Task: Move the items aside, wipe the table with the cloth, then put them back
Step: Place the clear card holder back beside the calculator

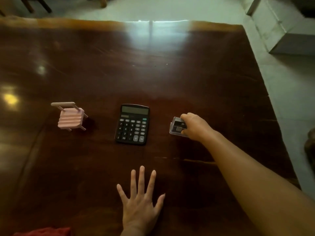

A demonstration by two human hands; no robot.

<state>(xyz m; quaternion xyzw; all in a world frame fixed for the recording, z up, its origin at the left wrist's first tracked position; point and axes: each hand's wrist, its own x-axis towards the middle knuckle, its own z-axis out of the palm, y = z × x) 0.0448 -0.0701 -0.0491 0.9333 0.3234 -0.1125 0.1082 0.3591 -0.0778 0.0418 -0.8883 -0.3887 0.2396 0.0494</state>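
On the dark glossy wooden table (153,79) three items lie in a row. At the left stands a small pink chair-shaped stand (70,117). A black calculator (132,124) lies flat in the middle. To its right is a small clear plastic box with black contents (177,126), and my right hand (194,126) is closed around its right side, arm stretched out from the lower right. My left hand (141,200) rests flat on the table near the front, fingers spread, holding nothing. A red cloth (46,232) shows at the bottom left edge.
The table's right edge runs diagonally from upper right to lower right, with pale tiled floor (289,92) beyond it. A grey step or block (289,40) sits at the upper right. Dark chair legs (37,5) stand past the far edge at upper left.
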